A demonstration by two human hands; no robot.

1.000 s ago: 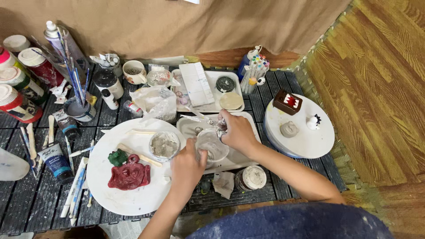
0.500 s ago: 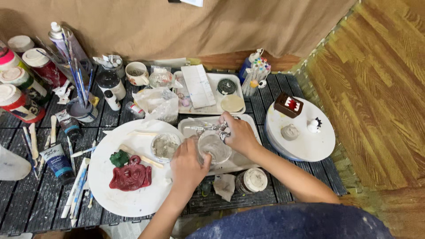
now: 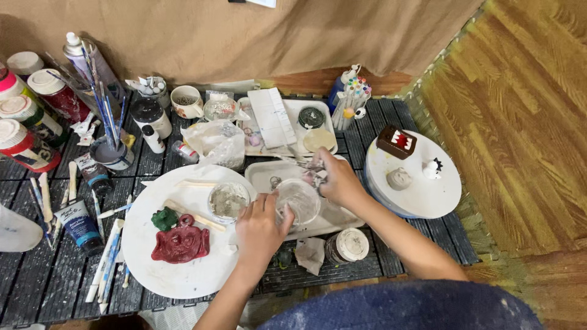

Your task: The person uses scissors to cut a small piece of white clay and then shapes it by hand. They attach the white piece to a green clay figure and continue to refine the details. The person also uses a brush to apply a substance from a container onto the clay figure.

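Note:
My left hand (image 3: 262, 227) grips the near rim of a small clear round container (image 3: 298, 200) that rests on a white rectangular tray (image 3: 263, 176). My right hand (image 3: 339, 181) is at the container's far right side, fingers curled over something small I cannot make out. Just left of my left hand a second small bowl (image 3: 228, 200) holds grey paste, on a round white board (image 3: 183, 275). A red clay face (image 3: 181, 243) and a green clay lump (image 3: 164, 218) lie on that board.
A round white board (image 3: 428, 198) at the right carries a brown box figure (image 3: 396, 142), a grey lump and a small white figure. Paint bottles, a cup of brushes (image 3: 110, 153), tubes, a marker holder (image 3: 350, 96) and a lidded jar (image 3: 346, 245) crowd the black slatted mat.
The view has shifted slightly. My left hand has moved up onto the clear container's rim. My right hand stays at its right side.

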